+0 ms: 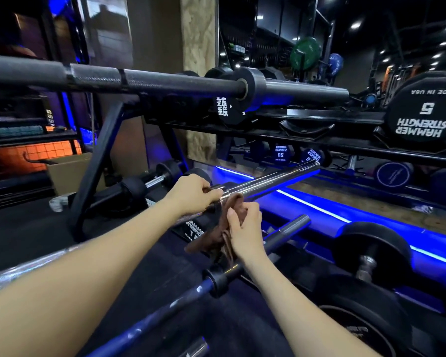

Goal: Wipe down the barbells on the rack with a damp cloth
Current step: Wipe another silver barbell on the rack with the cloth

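Note:
A chrome barbell lies across the middle, its sleeve running up to the right. My left hand grips it at the collar. A brown cloth hangs from the bar just below that collar. My right hand pinches the cloth beneath the bar. A black barbell rests higher on the rack, spanning the view. A blue-shafted barbell lies lower, with its grey sleeve pointing right.
A black rack frame stands on the left. Hammer Strength dumbbells sit on shelves at right, and more dumbbells lie low beside a blue-lit strip. A cardboard box sits behind the rack.

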